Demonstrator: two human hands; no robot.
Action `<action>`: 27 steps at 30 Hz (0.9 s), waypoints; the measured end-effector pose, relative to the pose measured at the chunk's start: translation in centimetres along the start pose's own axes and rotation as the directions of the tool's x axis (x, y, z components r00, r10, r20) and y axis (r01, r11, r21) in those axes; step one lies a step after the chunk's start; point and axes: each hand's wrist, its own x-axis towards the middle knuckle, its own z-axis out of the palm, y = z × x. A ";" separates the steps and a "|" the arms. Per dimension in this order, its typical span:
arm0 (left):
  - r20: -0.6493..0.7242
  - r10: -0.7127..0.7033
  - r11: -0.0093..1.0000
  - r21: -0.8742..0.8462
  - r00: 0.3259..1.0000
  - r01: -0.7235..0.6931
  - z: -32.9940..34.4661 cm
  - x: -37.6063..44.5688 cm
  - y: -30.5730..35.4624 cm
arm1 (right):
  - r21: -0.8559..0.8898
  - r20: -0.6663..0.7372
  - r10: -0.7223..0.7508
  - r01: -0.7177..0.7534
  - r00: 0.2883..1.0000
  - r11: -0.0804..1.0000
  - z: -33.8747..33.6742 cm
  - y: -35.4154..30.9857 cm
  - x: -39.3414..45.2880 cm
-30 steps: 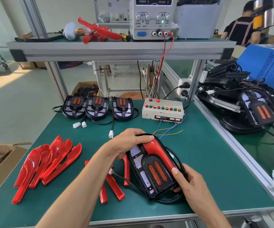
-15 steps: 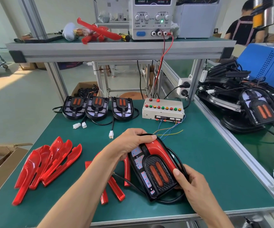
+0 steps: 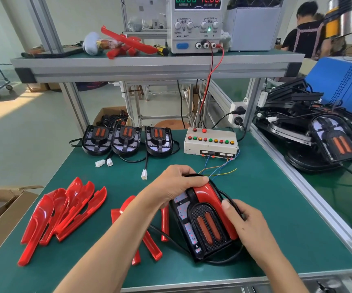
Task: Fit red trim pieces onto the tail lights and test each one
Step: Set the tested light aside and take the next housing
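Hands hold one tail light (image 3: 202, 227) on the green table (image 3: 276, 208), near the front edge. Left hand (image 3: 177, 185) curls over its top end. Right hand (image 3: 245, 227) holds its right side, thumb on the red trim piece (image 3: 211, 197). More red trims (image 3: 60, 212) lie at the left.

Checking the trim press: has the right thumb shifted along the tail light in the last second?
Yes: the right hand slid up the tail light, toward the button box.
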 end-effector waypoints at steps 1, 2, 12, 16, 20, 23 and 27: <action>-0.003 0.019 1.000 0.024 1.000 -0.019 0.3 0.0 0.1 | -0.019 0.033 0.012 -0.011 0.999 1.000 -0.1 -0.6 0.7; -0.010 0.043 0.998 0.056 0.999 -0.042 0.6 -0.1 0.3 | -0.048 0.057 0.021 -0.018 0.998 0.999 -0.1 -1.2 1.4; -0.024 0.065 0.996 0.069 0.998 -0.063 0.0 -1.4 0.7 | 0.146 0.112 0.101 -0.117 0.989 0.982 0.4 -2.0 3.4; -0.009 0.067 0.993 0.094 0.998 -0.066 0.8 -1.9 -0.1 | 0.206 0.108 0.124 -0.144 0.986 0.968 0.5 -1.8 3.4; -0.063 0.045 0.998 -0.033 0.997 -0.048 1.7 -2.2 -0.1 | 0.196 0.184 0.156 -0.191 0.970 0.962 -0.1 -2.5 3.4; -0.060 0.033 0.989 -0.145 0.998 -0.042 1.8 -2.4 0.0 | 0.180 0.238 0.171 -0.216 0.956 0.960 -0.6 -3.3 3.6; -0.065 0.038 0.980 -0.194 0.997 -0.050 2.1 -2.7 0.0 | 0.205 0.256 0.169 -0.225 0.952 0.953 -0.4 -4.1 3.6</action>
